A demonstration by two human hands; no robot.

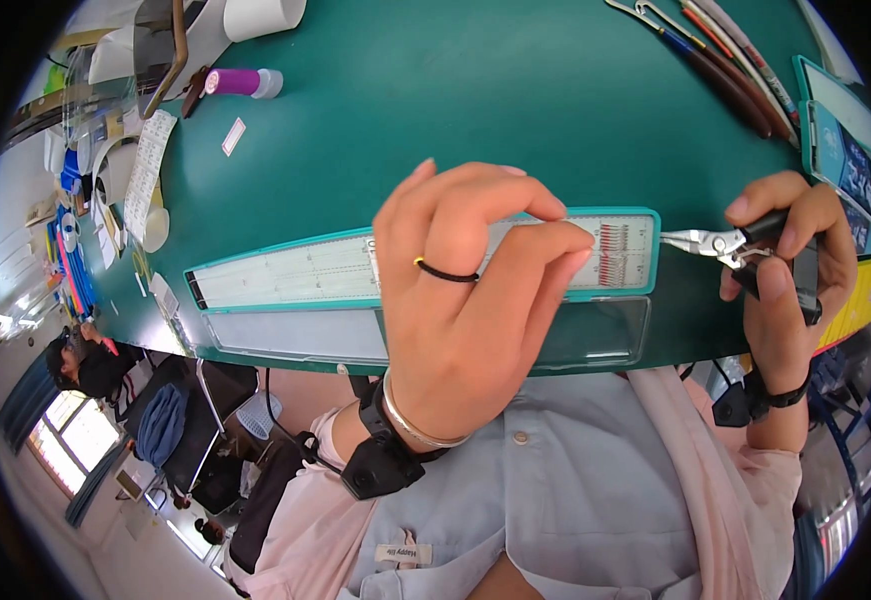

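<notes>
My left hand (465,300) hovers over a long shallow teal-rimmed case (285,275), its thumb and index finger pinched together. Whatever lies between those fingertips is too small to make out. Inside the case's right end, a cluster of short thin red pieces (613,252) sits in rows on a pale printed liner. A clear lid (600,335) lies along the near side of the case, partly behind my left wrist. My right hand (800,230) grips small black-handled pliers (720,243), whose narrow jaws point left at the case's right end.
Pens and slim tools (725,80) lie at the back right, beside an upright teal box (845,160). A purple-capped bottle (240,82), a small label (234,137) and a paper strip (150,170) are on the left. Another person (85,365) sits at the far left.
</notes>
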